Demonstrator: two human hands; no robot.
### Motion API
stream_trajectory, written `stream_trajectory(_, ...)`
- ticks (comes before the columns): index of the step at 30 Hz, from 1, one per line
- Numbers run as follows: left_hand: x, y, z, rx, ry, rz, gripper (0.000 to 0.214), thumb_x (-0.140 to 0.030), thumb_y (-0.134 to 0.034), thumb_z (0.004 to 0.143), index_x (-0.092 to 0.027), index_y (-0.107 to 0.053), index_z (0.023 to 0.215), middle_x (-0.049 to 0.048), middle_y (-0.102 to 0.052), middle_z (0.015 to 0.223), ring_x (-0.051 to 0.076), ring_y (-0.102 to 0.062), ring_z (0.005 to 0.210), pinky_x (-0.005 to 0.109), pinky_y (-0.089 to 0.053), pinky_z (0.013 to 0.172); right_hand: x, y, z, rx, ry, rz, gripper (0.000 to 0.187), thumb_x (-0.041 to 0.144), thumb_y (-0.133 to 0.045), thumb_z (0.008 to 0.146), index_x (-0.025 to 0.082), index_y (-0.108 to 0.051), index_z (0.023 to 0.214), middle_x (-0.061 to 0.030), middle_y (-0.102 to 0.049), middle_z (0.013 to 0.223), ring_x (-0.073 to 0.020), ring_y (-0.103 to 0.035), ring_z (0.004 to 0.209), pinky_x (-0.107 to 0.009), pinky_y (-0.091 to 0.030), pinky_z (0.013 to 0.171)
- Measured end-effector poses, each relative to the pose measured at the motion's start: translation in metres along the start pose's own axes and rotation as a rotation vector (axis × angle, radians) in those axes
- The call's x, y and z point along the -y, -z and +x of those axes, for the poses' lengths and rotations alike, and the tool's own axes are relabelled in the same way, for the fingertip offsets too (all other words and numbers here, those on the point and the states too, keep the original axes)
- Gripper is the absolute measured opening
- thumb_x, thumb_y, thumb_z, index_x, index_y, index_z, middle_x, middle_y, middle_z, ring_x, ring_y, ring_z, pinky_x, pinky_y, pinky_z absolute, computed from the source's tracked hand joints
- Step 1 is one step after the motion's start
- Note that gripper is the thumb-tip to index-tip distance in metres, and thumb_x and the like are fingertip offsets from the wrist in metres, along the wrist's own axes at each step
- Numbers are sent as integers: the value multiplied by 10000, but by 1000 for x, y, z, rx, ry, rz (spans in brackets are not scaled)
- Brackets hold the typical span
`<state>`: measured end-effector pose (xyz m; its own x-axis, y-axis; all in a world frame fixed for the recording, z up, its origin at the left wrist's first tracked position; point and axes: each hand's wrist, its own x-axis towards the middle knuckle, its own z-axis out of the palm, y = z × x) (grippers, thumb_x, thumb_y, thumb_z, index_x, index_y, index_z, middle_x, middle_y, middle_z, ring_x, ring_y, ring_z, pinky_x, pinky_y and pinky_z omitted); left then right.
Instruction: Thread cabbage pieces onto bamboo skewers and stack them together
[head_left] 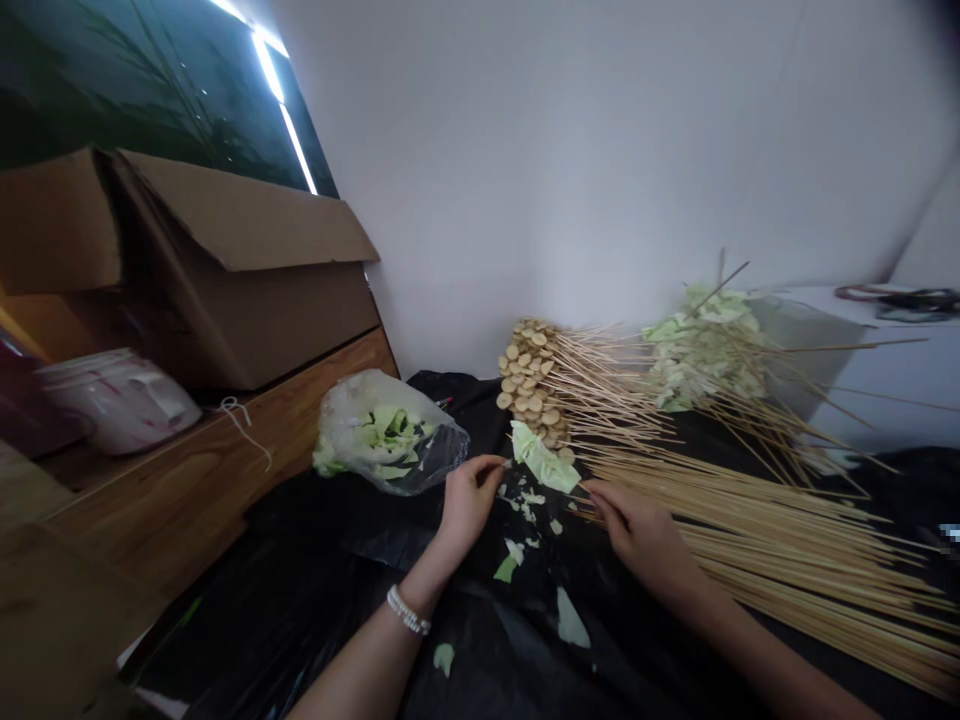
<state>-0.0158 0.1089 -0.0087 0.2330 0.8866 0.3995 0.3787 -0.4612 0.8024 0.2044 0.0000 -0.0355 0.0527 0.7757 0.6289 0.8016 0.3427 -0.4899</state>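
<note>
My right hand point(637, 530) is closed around the end of a bamboo skewer, which carries pale green cabbage pieces point(544, 460). My left hand point(466, 500), with a white beaded bracelet at its wrist, is just left of those pieces. Its thumb and fingertips are pinched together; whatever may be between them is too small to make out. A clear plastic bag point(390, 435) of torn cabbage lies beyond my left hand. Under my right forearm and to the right spread many loose bamboo skewers point(780, 540). Cabbage scraps point(572, 618) are scattered on the black plastic sheet point(495, 630) between my arms.
Skewers with round beige slices point(529, 375) are stacked near the white wall point(480, 180). Right of them is a heap of cabbage skewers point(701, 350), their sticks pointing outward. At left, a cardboard box point(255, 310) and a white translucent tub point(124, 400) stand on a wooden surface point(300, 420).
</note>
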Motion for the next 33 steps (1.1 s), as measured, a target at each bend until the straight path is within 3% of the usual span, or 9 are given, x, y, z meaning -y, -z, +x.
stream_trajectory(5,5,3,9,-174,248,-477,242,-330,-756,664,-164,-751,840,50,-729,789,165,-620,685,274,-481,675,3,0,-2,89,35,-3,299,225,-400,925,214,-672,1050,-53,-727,985,-190,-684,869,-326,-536,783)
stream_trajectory(9,1,3,8,-209,324,-654,296,-326,-809,594,-153,-751,827,46,-724,808,141,-619,700,254,-498,680,6,1,-1,135,35,-11,305,225,-392,927,227,-670,1053,-41,-725,959,-180,-682,848,-307,-533,758)
stream_trajectory(26,-3,-2,2,-131,272,-497,229,-317,-777,640,-162,-768,808,50,-730,751,148,-606,625,259,-475,623,4,-3,-2,148,10,-19,318,215,-398,916,218,-687,1049,-50,-728,985,-190,-686,875,-313,-538,784)
stream_trajectory(33,-3,-9,-1,16,252,-456,274,-349,-747,672,-156,-759,866,62,-729,763,171,-616,636,276,-466,620,3,-4,-3,174,12,-14,325,214,-380,925,213,-679,1052,-51,-727,980,-190,-682,873,-320,-534,790)
